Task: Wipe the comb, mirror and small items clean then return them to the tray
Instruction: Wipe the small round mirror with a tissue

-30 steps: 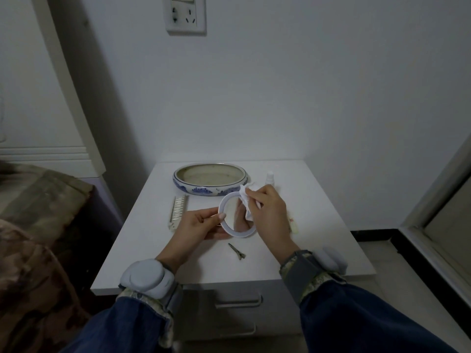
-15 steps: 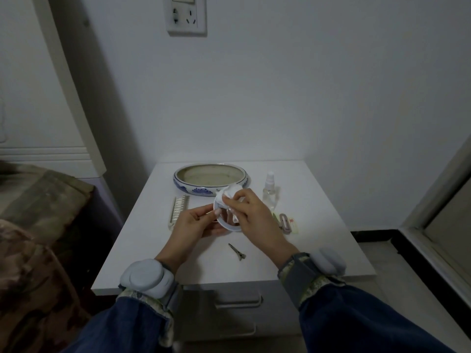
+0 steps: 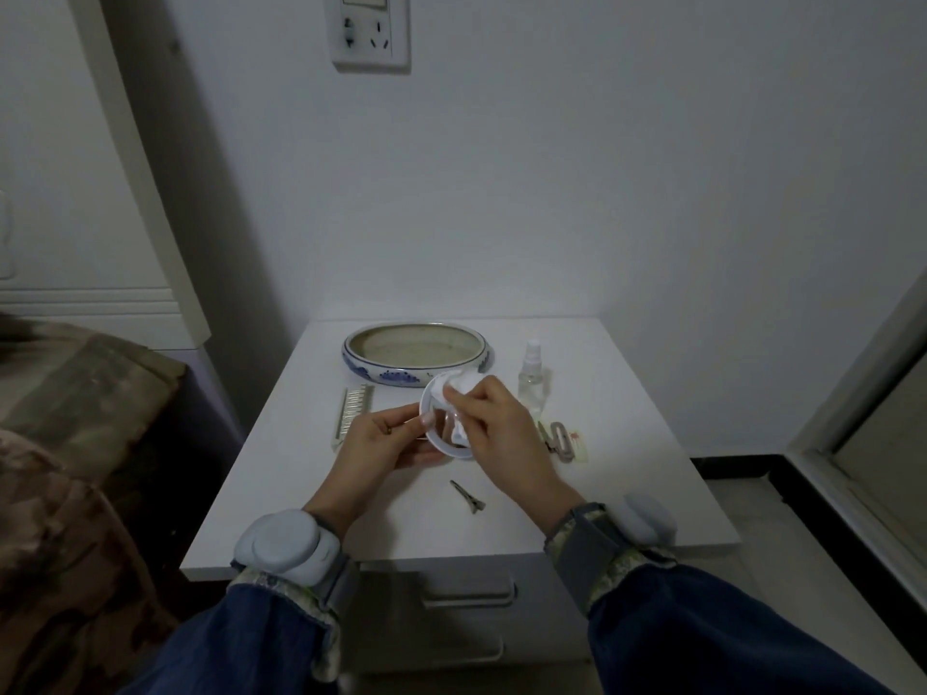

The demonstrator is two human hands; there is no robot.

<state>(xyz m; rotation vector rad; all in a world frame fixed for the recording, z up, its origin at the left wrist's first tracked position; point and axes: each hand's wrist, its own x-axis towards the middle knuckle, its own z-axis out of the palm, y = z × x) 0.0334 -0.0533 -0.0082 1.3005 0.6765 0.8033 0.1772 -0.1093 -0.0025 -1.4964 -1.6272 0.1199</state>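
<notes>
My left hand (image 3: 383, 441) grips the left rim of a small round white-framed mirror (image 3: 435, 427), held above the middle of the white cabinet top. My right hand (image 3: 494, 426) pinches a crumpled white wipe (image 3: 454, 391) and presses it on the mirror's face. The blue-and-white oval tray (image 3: 416, 376) stands behind the hands with nothing visible in it. A pale comb (image 3: 352, 411) lies to the left. A metal hair clip (image 3: 467, 496) lies in front. Small metal items on a card (image 3: 561, 438) lie to the right.
A clear spray bottle (image 3: 531, 376) stands right of the tray. The cabinet top (image 3: 627, 469) ends at a front edge above drawers (image 3: 469, 589). A bed with a patterned blanket (image 3: 65, 443) is at the left, a wall socket (image 3: 370, 30) above.
The mirror has tilted and shifted slightly left and up toward the tray. My right hand moved the wipe from the mirror's right rim across its face to the upper part.
</notes>
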